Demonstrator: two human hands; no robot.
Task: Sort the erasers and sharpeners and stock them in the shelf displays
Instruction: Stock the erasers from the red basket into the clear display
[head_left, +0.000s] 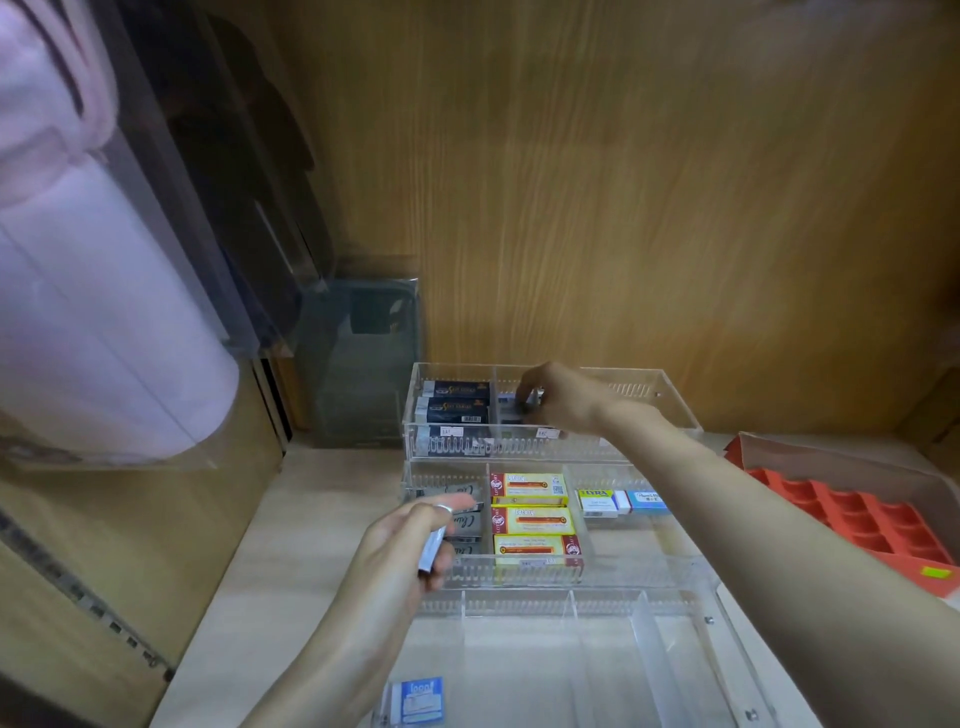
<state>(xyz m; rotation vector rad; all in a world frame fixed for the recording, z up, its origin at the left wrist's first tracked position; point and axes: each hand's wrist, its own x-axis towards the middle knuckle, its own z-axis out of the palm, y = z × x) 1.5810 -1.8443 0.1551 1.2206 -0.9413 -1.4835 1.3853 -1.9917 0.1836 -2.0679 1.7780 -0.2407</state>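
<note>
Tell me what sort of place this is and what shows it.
Probably a stationery shop shelf. A tiered clear acrylic display with dividers holds rows of yellow boxes and dark boxes, with price stickers on its front edges. The left hand grips a grey pack, the right hand a small box.

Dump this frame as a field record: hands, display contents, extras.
acrylic display: three stepped tiers
right hand: pinches a small item over the top tier's middle compartment
left hand: holds a slim grey pack above the middle tier's left side
top tier, left: dark blue boxes
middle tier: grey erasers left, yellow boxes centre, LYRA eraser and blue eraser right
extras: red tray to the right; blue packet at the near edge
</note>
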